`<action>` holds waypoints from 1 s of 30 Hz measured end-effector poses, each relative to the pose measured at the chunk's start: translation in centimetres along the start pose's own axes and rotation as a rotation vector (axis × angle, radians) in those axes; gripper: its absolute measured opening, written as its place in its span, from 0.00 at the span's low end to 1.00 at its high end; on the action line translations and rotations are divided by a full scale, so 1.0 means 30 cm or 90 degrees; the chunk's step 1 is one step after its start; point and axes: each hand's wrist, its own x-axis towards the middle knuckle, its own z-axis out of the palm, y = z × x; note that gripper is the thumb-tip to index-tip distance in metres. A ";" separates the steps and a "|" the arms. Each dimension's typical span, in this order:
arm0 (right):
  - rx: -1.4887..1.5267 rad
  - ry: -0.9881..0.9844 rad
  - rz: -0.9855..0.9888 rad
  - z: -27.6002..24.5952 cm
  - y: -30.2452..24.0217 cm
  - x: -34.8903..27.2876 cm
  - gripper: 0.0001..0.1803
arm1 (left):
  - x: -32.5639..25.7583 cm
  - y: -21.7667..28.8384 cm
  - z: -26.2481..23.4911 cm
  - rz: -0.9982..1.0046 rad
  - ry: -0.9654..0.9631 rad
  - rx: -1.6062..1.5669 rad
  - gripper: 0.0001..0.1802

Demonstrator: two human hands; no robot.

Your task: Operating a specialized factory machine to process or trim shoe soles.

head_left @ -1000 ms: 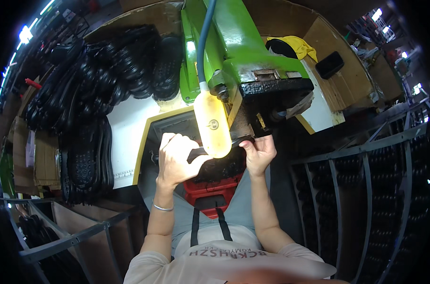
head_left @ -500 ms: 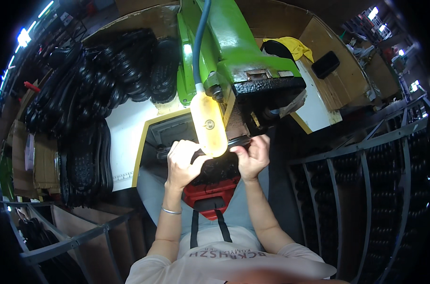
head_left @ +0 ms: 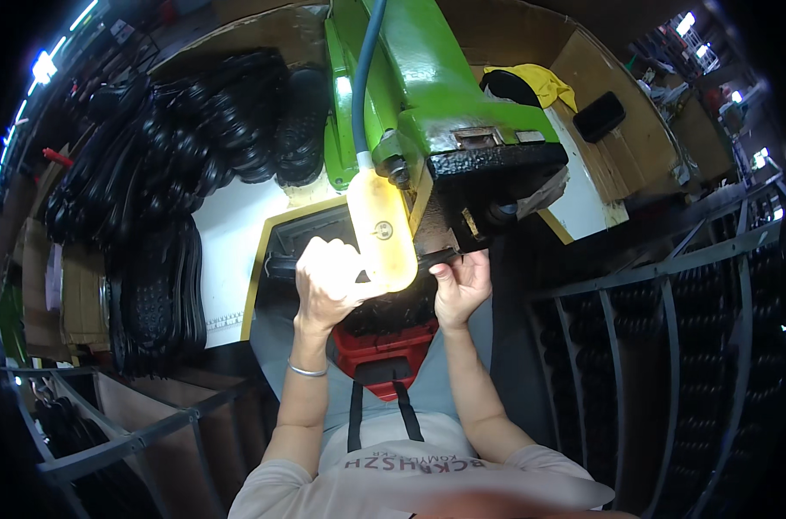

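My left hand is closed on a black shoe sole, whose end sticks out to the left of my knuckles. Thumb and fingers of my right hand pinch the sole's other end, right under the black head of a green machine. A glowing yellow lamp on a blue cable hangs between my hands and covers the sole's middle. Where the machine touches the sole is hidden. Below my hands, between my knees, is a red bin with dark scraps in it.
Stacks of black soles lie on the white tabletop at the left. Cardboard walls line the table's back; a yellow cloth and a black phone-like object are on the right. Metal racks with black soles flank me.
My left hand has turned and moved slightly up and left, and more of the sole shows beyond it. The right hand keeps its pinch, nearly in place.
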 end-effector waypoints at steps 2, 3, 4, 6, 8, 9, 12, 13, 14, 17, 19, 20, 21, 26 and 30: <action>-0.014 -0.014 -0.019 0.009 0.003 -0.018 0.28 | -0.025 -0.004 -0.006 -0.011 -0.001 -0.015 0.28; -0.027 -0.020 -0.024 0.004 0.016 -0.029 0.29 | -0.047 -0.011 0.010 -0.009 -0.002 -0.017 0.28; -0.063 -0.043 -0.051 0.004 0.024 -0.040 0.29 | -0.077 -0.021 0.021 -0.048 0.041 -0.046 0.24; -0.171 -0.068 -0.093 0.023 -0.006 -0.035 0.30 | -0.141 -0.040 0.056 -0.120 0.082 -0.088 0.21; -0.209 -0.074 -0.106 0.021 -0.013 -0.034 0.31 | -0.197 -0.032 0.115 -0.162 0.092 -0.147 0.20; -0.230 -0.068 -0.110 0.015 -0.013 -0.031 0.31 | -0.218 -0.022 0.141 -0.206 0.103 -0.203 0.20; -0.263 -0.066 -0.120 0.000 -0.007 -0.028 0.31 | -0.163 0.073 0.192 -0.286 0.093 -0.302 0.17; -0.274 -0.069 -0.129 -0.001 -0.006 -0.025 0.31 | -0.135 0.090 0.206 -0.294 0.111 -0.323 0.18; -0.301 -0.072 -0.157 -0.003 -0.003 -0.023 0.30 | -0.148 0.089 0.211 -0.298 0.074 -0.368 0.14; -0.237 -0.076 -0.104 -0.015 0.019 -0.031 0.29 | -0.184 0.075 0.253 -0.346 0.091 -0.434 0.17; -0.148 -0.063 0.019 -0.065 0.092 -0.065 0.30 | -0.215 0.072 0.284 -0.382 0.101 -0.473 0.19; -0.058 -0.051 0.142 -0.099 0.138 -0.090 0.31 | -0.227 0.078 0.300 -0.423 0.111 -0.512 0.20; -0.059 -0.047 0.141 -0.129 0.178 -0.119 0.31 | -0.236 0.087 0.312 -0.421 0.108 -0.513 0.20; 0.309 0.026 0.557 -0.270 0.287 -0.255 0.29 | -0.239 0.143 0.392 -0.477 0.237 -0.621 0.23; 0.366 0.090 0.599 -0.339 0.275 -0.231 0.26 | -0.247 0.146 0.422 -0.474 0.311 -0.655 0.23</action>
